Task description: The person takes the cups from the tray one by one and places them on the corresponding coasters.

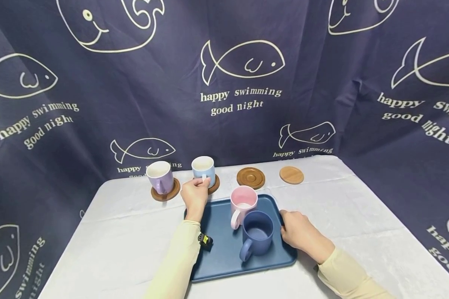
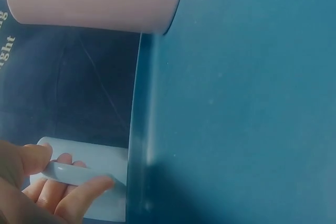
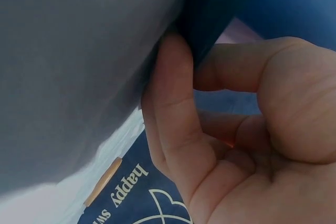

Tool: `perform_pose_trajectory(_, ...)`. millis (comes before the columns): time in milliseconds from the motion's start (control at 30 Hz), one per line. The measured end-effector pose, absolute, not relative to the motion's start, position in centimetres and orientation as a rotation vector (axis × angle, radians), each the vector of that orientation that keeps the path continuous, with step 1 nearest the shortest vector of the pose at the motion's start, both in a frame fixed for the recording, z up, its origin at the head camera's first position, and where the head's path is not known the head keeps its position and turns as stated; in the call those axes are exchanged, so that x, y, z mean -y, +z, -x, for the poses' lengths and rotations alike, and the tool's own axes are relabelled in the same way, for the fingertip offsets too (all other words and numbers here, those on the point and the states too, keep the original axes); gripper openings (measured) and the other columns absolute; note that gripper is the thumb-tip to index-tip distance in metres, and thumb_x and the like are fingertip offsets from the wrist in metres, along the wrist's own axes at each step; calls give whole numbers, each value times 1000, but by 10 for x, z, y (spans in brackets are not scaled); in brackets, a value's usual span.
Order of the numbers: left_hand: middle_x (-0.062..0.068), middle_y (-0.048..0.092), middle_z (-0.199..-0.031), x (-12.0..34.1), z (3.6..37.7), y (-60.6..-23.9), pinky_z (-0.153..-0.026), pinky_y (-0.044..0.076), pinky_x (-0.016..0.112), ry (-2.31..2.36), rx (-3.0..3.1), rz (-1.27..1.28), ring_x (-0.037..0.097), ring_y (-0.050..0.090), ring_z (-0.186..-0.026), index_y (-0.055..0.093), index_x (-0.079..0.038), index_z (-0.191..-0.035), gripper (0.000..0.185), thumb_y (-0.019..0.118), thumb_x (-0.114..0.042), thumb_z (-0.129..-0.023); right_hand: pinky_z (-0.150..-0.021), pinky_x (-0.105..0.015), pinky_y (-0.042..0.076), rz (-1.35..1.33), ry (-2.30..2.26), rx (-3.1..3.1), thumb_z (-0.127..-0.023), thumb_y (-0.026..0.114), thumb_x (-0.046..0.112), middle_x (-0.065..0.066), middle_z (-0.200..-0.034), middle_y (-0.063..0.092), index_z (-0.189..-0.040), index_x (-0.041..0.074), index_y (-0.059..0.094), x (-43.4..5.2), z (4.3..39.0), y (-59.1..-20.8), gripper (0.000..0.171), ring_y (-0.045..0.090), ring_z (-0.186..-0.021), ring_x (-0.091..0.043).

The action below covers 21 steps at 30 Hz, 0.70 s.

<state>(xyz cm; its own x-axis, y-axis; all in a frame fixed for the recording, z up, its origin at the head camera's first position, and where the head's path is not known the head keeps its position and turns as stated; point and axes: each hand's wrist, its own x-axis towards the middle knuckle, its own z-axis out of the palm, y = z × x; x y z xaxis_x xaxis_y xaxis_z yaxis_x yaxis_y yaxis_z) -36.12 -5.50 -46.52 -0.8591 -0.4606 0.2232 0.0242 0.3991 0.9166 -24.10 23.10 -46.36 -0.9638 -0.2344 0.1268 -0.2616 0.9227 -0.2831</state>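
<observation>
Her left hand (image 1: 195, 195) is pinching the light blue mug (image 1: 203, 169) by its handle on its coaster while her right hand (image 1: 297, 232) is gripping the tray (image 1: 224, 253) rim, so releasing gently seems wise.

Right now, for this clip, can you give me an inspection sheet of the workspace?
Surface: table under a white cloth.
Job's things: light blue mug on a wooden coaster; blue tray holding a pink mug and a dark blue mug.
Clutter: purple mug on a coaster; two bare coasters behind the tray.
Hands: left hand grips the light blue mug's handle; right hand holds the tray's right rim.
Cables: nothing seen.
Surroundings: dark blue fish-print curtain reading "happy swimming good night".
</observation>
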Motion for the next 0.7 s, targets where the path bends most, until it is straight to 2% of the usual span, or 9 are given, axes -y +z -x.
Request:
perform_pose_trajectory(333, 5, 78, -75, 55, 361, -466, -84, 54, 45, -1471, 2215, -403, 29, 74, -83, 83, -9, -83, 15, 87, -23, -81, -62, -46, 52, -404, 457, 2989, -81, 71, 0, -4, -68, 58, -88, 5, 62, -232, 241, -463, 12, 64, -69, -25)
perform_pose_trajectory(700, 4, 78, -74, 55, 360, -467, -77, 54, 41, -1480, 2215, -401, 26, 73, -78, 83, -9, -81, 15, 87, -24, -81, -62, -48, 53, -409, 453, 2992, -81, 71, 0, -7, -71, 62, -91, 4, 63, -231, 241, -464, 13, 66, -71, -27)
